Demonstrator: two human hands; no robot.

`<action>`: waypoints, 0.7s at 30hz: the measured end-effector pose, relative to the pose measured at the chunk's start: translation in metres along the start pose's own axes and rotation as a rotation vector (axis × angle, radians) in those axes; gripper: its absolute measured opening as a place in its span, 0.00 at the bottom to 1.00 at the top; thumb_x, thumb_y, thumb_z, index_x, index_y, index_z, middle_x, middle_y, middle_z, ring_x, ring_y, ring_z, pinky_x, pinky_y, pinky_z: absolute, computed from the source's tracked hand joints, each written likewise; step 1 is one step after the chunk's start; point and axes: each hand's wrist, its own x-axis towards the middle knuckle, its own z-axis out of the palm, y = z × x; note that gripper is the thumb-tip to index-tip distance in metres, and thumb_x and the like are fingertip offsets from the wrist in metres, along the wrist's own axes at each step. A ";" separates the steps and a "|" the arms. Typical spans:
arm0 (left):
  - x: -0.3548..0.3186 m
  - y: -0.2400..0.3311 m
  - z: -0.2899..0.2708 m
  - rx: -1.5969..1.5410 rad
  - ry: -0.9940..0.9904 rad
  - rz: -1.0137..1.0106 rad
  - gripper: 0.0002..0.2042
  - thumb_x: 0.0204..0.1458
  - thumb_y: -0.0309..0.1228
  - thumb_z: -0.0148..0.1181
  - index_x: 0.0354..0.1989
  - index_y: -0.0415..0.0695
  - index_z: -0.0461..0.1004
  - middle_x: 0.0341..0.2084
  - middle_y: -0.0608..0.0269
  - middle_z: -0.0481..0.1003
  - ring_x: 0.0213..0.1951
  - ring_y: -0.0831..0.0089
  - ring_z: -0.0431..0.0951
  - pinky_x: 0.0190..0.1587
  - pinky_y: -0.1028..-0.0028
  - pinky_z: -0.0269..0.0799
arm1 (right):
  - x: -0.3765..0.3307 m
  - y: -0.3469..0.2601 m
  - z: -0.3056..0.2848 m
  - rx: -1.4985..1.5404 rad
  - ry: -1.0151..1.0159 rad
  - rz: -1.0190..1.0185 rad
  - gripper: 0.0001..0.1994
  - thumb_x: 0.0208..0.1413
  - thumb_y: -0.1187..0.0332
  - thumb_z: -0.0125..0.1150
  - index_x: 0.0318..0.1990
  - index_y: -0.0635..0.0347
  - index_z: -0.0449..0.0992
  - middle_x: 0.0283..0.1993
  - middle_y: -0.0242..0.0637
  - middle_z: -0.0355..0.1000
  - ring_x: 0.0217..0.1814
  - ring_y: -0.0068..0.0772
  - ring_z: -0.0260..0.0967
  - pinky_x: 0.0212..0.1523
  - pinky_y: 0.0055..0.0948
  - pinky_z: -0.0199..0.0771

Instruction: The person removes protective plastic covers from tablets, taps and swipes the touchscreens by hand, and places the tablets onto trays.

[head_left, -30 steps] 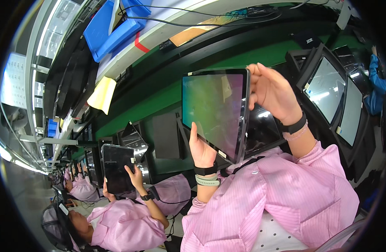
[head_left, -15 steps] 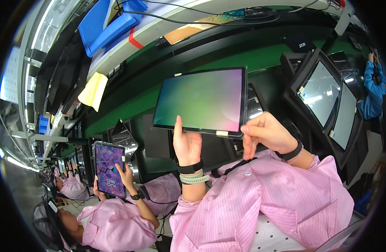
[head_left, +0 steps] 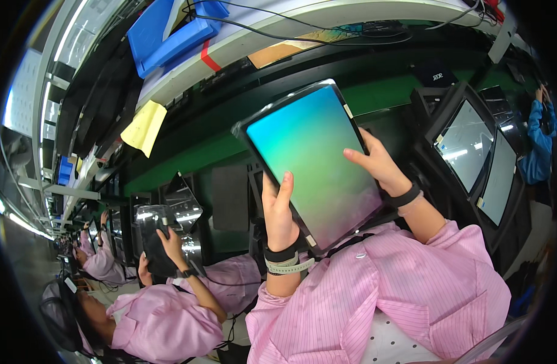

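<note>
The left hand (head_left: 280, 209) grips the lower left edge of a flat rectangular glass display panel with a green-to-violet sheen (head_left: 312, 161), thumb on its face. The right hand (head_left: 378, 164) clasps the right edge, fingers curled around behind. The panel is raised in front of the head, tilted, its face turned to the light, apparently mid-check and not yet set down. To the left, a co-worker in a pink striped smock (head_left: 163, 321) holds a similar dark panel (head_left: 156, 239). Beyond, further dark-framed screens (head_left: 466, 151) stand on the green surface (head_left: 193, 151).
</note>
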 end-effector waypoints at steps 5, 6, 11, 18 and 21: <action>-0.005 0.010 0.010 -0.191 -0.523 -0.078 0.37 0.51 0.51 0.42 0.61 0.39 0.38 0.57 0.44 0.51 0.57 0.59 0.56 0.56 0.65 0.50 | -0.001 0.030 0.004 0.799 -0.031 0.325 0.16 0.53 0.67 0.52 0.48 0.63 0.64 0.43 0.36 0.68 0.42 0.23 0.67 0.40 0.21 0.70; -0.006 0.001 0.020 -0.221 -0.569 -0.030 0.38 0.50 0.51 0.43 0.61 0.40 0.38 0.58 0.44 0.49 0.58 0.59 0.54 0.57 0.64 0.49 | -0.002 0.045 -0.001 0.920 -0.076 0.456 0.16 0.54 0.66 0.51 0.48 0.62 0.64 0.42 0.35 0.69 0.41 0.23 0.68 0.40 0.21 0.70; -0.029 -0.019 0.040 -0.138 -0.642 -0.027 0.36 0.50 0.45 0.46 0.62 0.41 0.38 0.62 0.50 0.40 0.63 0.61 0.40 0.61 0.61 0.39 | -0.022 0.045 0.045 1.022 0.307 0.140 0.20 0.52 0.64 0.51 0.52 0.59 0.62 0.32 0.32 0.64 0.30 0.18 0.59 0.28 0.16 0.61; -0.021 -0.025 0.013 -0.176 -0.387 -0.137 0.28 0.55 0.44 0.38 0.60 0.40 0.47 0.56 0.50 0.56 0.56 0.62 0.57 0.56 0.66 0.52 | -0.011 0.041 0.013 0.704 0.033 0.396 0.13 0.55 0.64 0.50 0.44 0.60 0.66 0.33 0.29 0.69 0.31 0.15 0.66 0.33 0.16 0.68; -0.014 -0.016 -0.009 -0.204 -0.079 -0.185 0.21 0.59 0.40 0.33 0.53 0.36 0.59 0.50 0.56 0.64 0.51 0.67 0.64 0.52 0.70 0.59 | -0.003 0.036 0.008 0.224 0.014 0.066 0.19 0.49 0.69 0.57 0.47 0.66 0.62 0.41 0.37 0.68 0.41 0.22 0.66 0.40 0.20 0.68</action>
